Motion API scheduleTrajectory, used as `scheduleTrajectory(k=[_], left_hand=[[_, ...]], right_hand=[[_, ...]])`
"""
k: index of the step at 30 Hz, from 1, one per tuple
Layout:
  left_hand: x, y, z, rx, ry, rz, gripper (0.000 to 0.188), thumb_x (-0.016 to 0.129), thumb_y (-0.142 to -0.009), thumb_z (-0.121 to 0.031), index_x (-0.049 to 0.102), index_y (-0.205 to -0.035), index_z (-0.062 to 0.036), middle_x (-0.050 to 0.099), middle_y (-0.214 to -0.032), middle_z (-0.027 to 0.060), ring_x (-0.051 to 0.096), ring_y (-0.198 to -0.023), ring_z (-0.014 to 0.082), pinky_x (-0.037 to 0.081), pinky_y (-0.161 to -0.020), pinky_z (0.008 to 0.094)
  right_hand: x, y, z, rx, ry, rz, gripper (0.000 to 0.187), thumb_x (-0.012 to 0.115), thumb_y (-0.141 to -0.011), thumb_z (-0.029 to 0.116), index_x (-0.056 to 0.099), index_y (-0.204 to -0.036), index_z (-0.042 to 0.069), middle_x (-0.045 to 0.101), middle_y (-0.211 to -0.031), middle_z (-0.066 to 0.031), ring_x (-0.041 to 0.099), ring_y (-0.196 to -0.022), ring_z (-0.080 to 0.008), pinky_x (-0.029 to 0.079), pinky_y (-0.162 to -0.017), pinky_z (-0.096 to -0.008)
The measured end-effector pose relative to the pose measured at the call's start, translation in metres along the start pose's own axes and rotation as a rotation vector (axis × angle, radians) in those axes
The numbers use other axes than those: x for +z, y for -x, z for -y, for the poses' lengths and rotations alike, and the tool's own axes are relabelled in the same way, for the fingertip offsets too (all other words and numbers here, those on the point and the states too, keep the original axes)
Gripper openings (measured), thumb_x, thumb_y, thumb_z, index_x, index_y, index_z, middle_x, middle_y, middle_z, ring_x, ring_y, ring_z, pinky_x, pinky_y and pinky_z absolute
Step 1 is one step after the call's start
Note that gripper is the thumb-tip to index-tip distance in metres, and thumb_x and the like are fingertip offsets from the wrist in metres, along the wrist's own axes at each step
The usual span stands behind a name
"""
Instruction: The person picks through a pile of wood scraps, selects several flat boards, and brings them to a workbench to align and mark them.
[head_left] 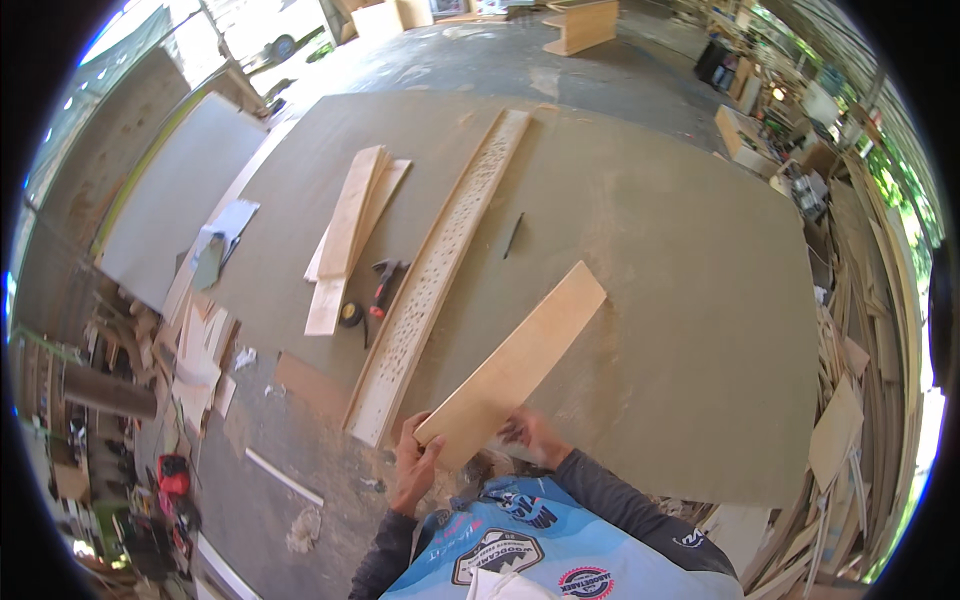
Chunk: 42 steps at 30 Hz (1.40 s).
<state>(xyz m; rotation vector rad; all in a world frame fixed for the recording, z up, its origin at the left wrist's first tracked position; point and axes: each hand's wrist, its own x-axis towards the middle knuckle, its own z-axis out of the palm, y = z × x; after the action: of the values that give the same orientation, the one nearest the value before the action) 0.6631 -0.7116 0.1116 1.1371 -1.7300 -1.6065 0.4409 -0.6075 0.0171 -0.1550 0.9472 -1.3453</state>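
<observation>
A long flat wooden board (525,360) slants away from my body over the worktable, its near end raised toward me. Closed around the near left corner of that board is my left hand (413,468), thumb on the upper face. My right hand (540,437) is beside the board's right edge, close to my shirt. Its fingers are curled and slightly blurred, and what they hold, if anything, I cannot make out. Left of the board lies a long shallow wooden channel (440,265) with many small marks or holes along its pale inner face.
On the large worktable (700,300) rest several stacked boards (350,225), a red-handled hammer (383,288), a tape measure (351,314) and a dark pencil-like stick (514,236). Timber offcuts (855,330) pile up along the right side. Scraps (200,360) and a white strip (284,476) lie at left.
</observation>
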Motion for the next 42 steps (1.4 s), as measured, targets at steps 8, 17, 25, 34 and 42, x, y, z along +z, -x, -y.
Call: scheduleTrajectory(k=[8, 17, 25, 34, 42], left_hand=[[-0.075, 0.111, 0.045, -0.21, -0.096, -0.273, 0.035, 0.061, -0.094, -0.018, 0.047, -0.121, -0.0013, 0.058, -0.109, 0.0088, 0.06, -0.09, 0.0148, 0.052, -0.07, 0.028], [-0.097, 0.182, 0.151, -0.378, 0.157, -0.628, 0.032, 0.062, -0.095, -0.023, 0.047, -0.112, -0.001, 0.063, -0.095, 0.0112, 0.065, -0.074, 0.0176, 0.057, -0.057, 0.0323], [-0.105, 0.156, 0.171, -0.559, 0.099, -0.715, 0.043, 0.062, -0.094, -0.019, 0.045, -0.125, 0.0039, 0.063, -0.092, 0.0149, 0.067, -0.069, 0.0238, 0.058, -0.051, 0.0372], [-0.094, 0.089, 0.15, -0.569, 0.11, -0.571, 0.031, 0.065, -0.09, -0.014, 0.059, -0.111, 0.0084, 0.06, -0.081, 0.0106, 0.065, -0.061, 0.0203, 0.056, -0.045, 0.0332], [-0.064, 0.021, 0.085, 0.057, -0.929, -0.286, 0.042, 0.073, -0.077, -0.024, 0.061, -0.109, 0.0012, 0.06, -0.099, 0.02, 0.058, -0.098, 0.0373, 0.046, -0.086, 0.0455]], right_hand=[[0.02, -0.043, 0.011, -0.176, 0.046, -0.267, 0.025, 0.062, -0.095, 0.031, 0.065, -0.098, 0.007, 0.068, -0.087, -0.0024, 0.064, -0.08, -0.0147, 0.053, -0.076, -0.0313], [0.067, -0.089, -0.053, -0.08, 0.615, -0.279, 0.022, 0.065, -0.092, 0.018, 0.067, -0.081, -0.001, 0.067, -0.075, -0.0076, 0.067, -0.067, -0.0159, 0.055, -0.058, -0.0267], [0.085, -0.1, -0.065, -0.392, 1.053, -0.53, 0.025, 0.072, -0.078, 0.023, 0.067, -0.079, -0.002, 0.068, -0.074, -0.0158, 0.066, -0.064, -0.0298, 0.051, -0.063, -0.0385], [0.083, -0.142, -0.04, -0.468, 0.898, -0.792, 0.017, 0.07, -0.077, 0.016, 0.066, -0.078, 0.0, 0.067, -0.073, -0.0142, 0.065, -0.068, -0.0292, 0.049, -0.063, -0.038], [0.064, -0.187, 0.009, -0.432, 0.881, -0.994, 0.014, 0.075, -0.073, 0.014, 0.069, -0.079, 0.002, 0.069, -0.072, -0.0112, 0.067, -0.067, -0.0247, 0.051, -0.064, -0.035]])
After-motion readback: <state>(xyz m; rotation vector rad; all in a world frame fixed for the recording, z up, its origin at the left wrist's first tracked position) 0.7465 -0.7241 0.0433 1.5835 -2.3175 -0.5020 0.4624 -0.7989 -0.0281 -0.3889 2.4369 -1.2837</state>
